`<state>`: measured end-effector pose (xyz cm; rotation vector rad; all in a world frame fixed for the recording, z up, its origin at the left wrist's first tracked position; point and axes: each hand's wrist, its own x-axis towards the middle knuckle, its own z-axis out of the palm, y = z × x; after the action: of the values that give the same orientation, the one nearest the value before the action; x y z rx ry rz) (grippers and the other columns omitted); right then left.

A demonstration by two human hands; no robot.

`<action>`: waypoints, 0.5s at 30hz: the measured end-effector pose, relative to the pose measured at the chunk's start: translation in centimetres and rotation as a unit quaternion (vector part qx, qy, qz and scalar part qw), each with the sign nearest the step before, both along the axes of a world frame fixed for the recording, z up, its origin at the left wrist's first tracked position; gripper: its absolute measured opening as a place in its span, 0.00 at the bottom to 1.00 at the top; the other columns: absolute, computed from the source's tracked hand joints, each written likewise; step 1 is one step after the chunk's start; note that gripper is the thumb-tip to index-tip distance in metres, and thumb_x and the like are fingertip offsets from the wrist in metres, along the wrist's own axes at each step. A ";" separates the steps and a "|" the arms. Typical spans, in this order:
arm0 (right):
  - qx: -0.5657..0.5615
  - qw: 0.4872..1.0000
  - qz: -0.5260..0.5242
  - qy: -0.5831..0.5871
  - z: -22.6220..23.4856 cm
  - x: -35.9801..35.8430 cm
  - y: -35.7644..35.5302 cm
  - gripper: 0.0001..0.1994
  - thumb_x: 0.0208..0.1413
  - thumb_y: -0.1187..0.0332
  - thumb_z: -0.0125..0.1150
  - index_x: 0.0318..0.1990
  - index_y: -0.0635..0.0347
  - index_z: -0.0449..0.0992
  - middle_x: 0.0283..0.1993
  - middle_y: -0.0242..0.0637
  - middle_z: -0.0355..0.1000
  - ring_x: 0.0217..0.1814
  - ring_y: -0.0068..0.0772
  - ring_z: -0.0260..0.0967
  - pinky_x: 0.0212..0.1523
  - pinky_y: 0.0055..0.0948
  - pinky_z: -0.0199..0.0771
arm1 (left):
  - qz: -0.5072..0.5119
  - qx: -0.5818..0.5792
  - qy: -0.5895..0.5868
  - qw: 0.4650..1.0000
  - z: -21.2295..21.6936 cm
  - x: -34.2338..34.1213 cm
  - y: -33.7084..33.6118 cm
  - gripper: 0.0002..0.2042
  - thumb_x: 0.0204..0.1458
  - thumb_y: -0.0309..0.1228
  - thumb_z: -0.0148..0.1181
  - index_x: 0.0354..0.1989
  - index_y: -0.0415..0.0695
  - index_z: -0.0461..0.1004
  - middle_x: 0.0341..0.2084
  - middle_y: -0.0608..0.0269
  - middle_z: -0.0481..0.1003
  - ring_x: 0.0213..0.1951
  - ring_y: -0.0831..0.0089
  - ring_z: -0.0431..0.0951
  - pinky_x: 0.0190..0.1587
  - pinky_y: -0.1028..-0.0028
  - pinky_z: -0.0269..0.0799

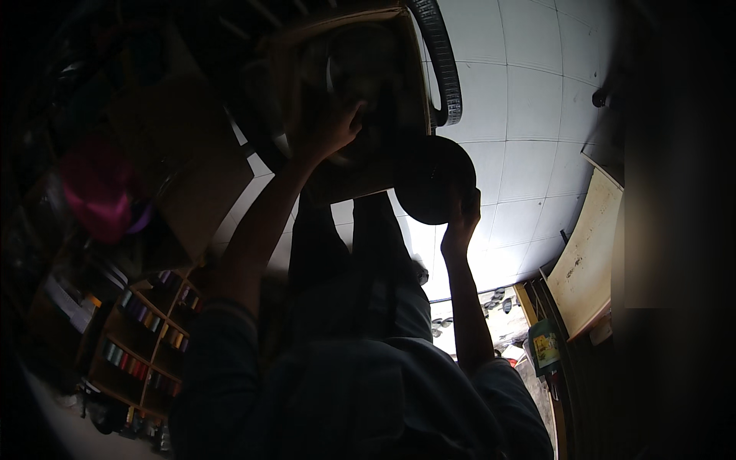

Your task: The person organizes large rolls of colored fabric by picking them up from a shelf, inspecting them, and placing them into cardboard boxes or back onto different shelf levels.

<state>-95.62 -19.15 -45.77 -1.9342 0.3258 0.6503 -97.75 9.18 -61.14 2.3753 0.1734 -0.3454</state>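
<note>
My right hand [464, 211] grips the lower right edge of a dark, round, disc-like thing [431, 178]; its exact kind is lost in shadow. It is held beside the near right corner of an open cardboard box [366, 182]. My left hand [335, 132] reaches over the box, its thumb side showing at the right. Most of its fingers fade into the dark, so whether it holds anything cannot be made out. Inside the box, dim shapes with a pale curved edge show, too dark to name.
A black ribbed curved rim [445, 69] borders the box on the right. White tiled floor [529, 115] stretches beyond. On the left are a bright pink thing [96, 188], a brown cardboard panel [203, 184] and a wooden rack [149, 345] of coloured spools. A pale board [586, 249] leans at right.
</note>
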 end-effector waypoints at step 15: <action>-0.020 0.999 -0.023 0.018 0.6 -1.5 -0.8 0.22 0.55 0.55 0.59 0.46 0.66 0.67 0.42 0.41 0.68 0.48 0.34 0.63 0.51 0.36 0.62 | 0.012 0.213 -0.209 0.954 -1.4 8.7 3.6 0.26 0.44 0.21 0.59 0.55 0.41 0.64 0.54 0.50 0.63 0.56 0.49 0.64 0.58 0.56 0.61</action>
<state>-97.14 -19.98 -45.14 -1.9487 0.4082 0.6538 -89.03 12.77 -62.50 2.8040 0.0827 0.2387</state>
